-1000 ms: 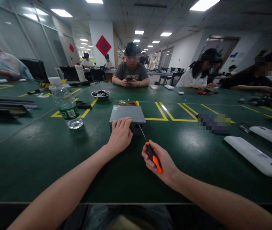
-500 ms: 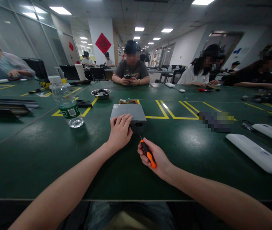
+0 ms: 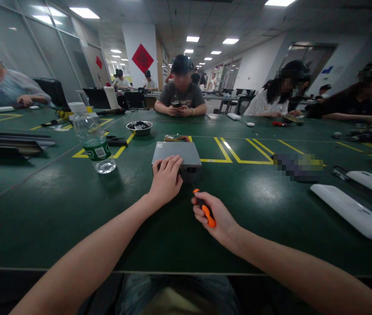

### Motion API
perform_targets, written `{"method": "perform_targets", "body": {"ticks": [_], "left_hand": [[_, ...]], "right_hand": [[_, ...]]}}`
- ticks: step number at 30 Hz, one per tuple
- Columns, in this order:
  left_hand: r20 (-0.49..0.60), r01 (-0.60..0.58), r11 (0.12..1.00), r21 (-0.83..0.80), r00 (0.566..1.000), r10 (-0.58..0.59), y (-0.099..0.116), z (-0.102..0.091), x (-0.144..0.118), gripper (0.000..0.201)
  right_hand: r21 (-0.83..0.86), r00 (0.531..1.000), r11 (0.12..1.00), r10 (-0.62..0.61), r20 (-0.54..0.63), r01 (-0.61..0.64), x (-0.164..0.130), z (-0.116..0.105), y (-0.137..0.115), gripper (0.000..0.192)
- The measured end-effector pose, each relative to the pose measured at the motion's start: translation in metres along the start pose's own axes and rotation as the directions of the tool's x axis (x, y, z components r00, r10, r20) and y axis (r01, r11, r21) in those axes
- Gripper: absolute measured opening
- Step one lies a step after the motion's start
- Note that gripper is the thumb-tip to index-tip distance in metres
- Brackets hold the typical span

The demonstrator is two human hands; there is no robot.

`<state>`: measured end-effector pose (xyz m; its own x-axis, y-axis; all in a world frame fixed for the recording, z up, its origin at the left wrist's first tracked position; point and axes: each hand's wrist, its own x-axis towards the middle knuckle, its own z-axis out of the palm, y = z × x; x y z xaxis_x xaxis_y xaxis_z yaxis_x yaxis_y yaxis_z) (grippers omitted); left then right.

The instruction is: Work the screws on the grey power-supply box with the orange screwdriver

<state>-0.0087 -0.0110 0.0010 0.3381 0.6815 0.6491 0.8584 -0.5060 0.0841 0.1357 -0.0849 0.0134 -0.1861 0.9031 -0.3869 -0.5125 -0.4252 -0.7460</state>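
A grey metal computer power supply (image 3: 177, 151) lies on the green table, its socket side facing me and a bundle of coloured wires behind it. My left hand (image 3: 166, 177) holds it at the near left edge, fingers over the top and thumb down at the front face. In my right hand (image 3: 217, 214) is a screwdriver (image 3: 207, 213) with a black and orange handle, gripped between thumb and curled fingers. Its thin shaft points up and left at the front face of the power supply. Whether the tip touches a screw is too small to tell.
Left of the power supply stands a water bottle (image 3: 98, 151). Behind are a metal bowl (image 3: 139, 127) with small parts and yellow tape lines. White panels (image 3: 353, 210) lie at right, dark metal rails (image 3: 12, 146) at left. Across the table a person (image 3: 181, 94) holds a phone.
My right hand and the screwdriver have shifted slightly to the right. My left hand stays on the power supply. The whole view has moved a little.
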Motion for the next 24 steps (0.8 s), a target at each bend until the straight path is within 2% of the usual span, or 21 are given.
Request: {"method": "perform_targets", "body": {"ticks": [5,11,14,19,24], "left_hand": [[0.004,0.001,1.000,-0.003,1.000,-0.001,0.000,-0.001,0.000,0.044],[0.002,0.003,1.000,-0.009,1.000,-0.003,0.000,-0.001,0.000,0.044],[0.004,0.004,1.000,-0.013,1.000,-0.004,0.000,-0.001,0.000,0.045],[0.005,-0.004,1.000,-0.016,1.000,0.004,0.000,-0.002,0.000,0.044],[0.005,-0.004,1.000,-0.008,1.000,0.004,0.000,-0.002,0.000,0.044]], "right_hand": [[0.051,1.000,0.999,0.006,-0.023,-0.005,-0.005,0.007,0.002,0.013],[0.016,0.992,0.995,0.102,-0.069,-0.101,-0.001,0.008,0.008,0.027],[0.051,0.992,0.993,0.112,-0.057,-0.109,0.001,0.007,0.009,0.025],[0.070,0.999,0.997,0.038,-0.025,-0.036,0.000,0.005,0.012,0.007],[0.066,0.997,0.995,0.077,0.017,-0.078,-0.002,0.007,0.015,0.021]]}}
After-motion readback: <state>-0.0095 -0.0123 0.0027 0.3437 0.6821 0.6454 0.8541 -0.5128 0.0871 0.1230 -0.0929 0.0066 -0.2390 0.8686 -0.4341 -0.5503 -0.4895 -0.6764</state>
